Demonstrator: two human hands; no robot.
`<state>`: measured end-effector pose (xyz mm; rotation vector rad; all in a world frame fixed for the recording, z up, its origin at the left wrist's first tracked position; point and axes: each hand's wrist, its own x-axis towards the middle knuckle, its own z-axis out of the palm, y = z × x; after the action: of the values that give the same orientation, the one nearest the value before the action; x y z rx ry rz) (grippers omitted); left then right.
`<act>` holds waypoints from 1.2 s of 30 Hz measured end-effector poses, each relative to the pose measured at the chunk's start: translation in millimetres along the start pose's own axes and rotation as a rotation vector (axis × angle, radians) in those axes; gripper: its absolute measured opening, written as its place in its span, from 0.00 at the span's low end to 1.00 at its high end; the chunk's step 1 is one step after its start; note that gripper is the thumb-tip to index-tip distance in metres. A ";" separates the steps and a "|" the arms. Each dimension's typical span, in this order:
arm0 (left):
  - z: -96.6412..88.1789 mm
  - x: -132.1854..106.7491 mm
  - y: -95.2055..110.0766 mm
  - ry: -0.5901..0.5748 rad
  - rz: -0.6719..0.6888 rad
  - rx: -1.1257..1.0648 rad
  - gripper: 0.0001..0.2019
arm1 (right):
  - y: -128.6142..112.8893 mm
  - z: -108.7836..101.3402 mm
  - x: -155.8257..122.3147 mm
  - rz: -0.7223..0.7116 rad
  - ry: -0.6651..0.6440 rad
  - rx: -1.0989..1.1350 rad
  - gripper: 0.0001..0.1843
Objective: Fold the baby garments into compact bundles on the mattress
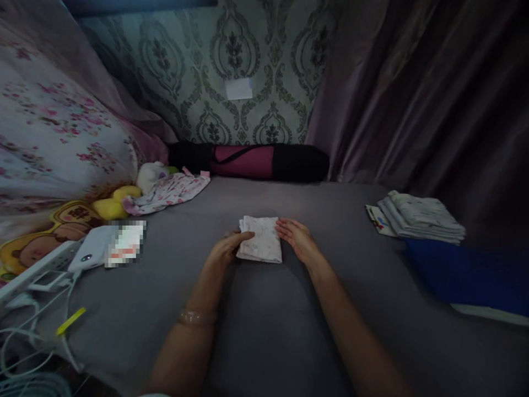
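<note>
Grey bed sheet [264, 331], dim bedroom: a person's left hand [226, 251] and right hand [298, 240] rest flat and unclenched on opposite edges of a folded white cloth [262, 240] at mid-bed, seemingly pinning its layers; a stack of folded cloths [422, 217] lies well apart, right.

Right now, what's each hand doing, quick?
Left hand: open, resting on the folded cloth.
Right hand: open, touching the cloth's right edge.

no legible txt: print on folded cloth [261, 240] too small, white device [88, 251] label blurred.
</note>
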<state>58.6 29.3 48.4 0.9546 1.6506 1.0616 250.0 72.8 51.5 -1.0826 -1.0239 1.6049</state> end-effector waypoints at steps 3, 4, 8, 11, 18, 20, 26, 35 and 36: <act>3.7 -12.3 6.9 -0.142 -0.111 -0.396 0.15 | -3.4 2.3 -2.1 0.028 -0.018 0.063 0.05; 4.8 -15.7 8.5 -0.137 -0.113 -0.496 0.18 | -4.5 3.5 -3.2 0.036 -0.022 0.067 0.05; 8.5 -25.6 14.0 -0.038 0.033 -0.581 0.21 | -9.7 9.4 -9.3 0.054 -0.012 -0.023 0.07; 11.7 -31.5 18.1 0.013 0.212 -0.532 0.19 | -16.0 14.6 -16.1 0.048 -0.025 -0.092 0.11; 28.2 -46.8 22.6 0.040 0.603 -0.120 0.14 | -33.3 26.1 -35.7 0.037 -0.245 0.000 0.28; 34.5 -49.8 20.6 0.024 0.703 -0.003 0.14 | -32.7 26.5 -36.5 0.013 -0.291 0.022 0.30; 49.1 -56.7 12.8 -0.051 0.860 0.177 0.18 | -18.1 19.5 -24.2 -0.106 -0.152 0.109 0.28; 33.9 -34.9 4.9 0.278 0.483 -0.093 0.16 | -20.2 10.4 -16.0 0.119 0.008 0.292 0.12; 31.5 -30.2 3.2 0.270 0.354 -0.163 0.18 | -20.1 9.1 -14.8 0.174 -0.024 0.306 0.12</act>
<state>97.3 9.6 53.7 1.0537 1.6107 1.5984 248.9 62.0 75.7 -0.9642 -0.6844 1.8473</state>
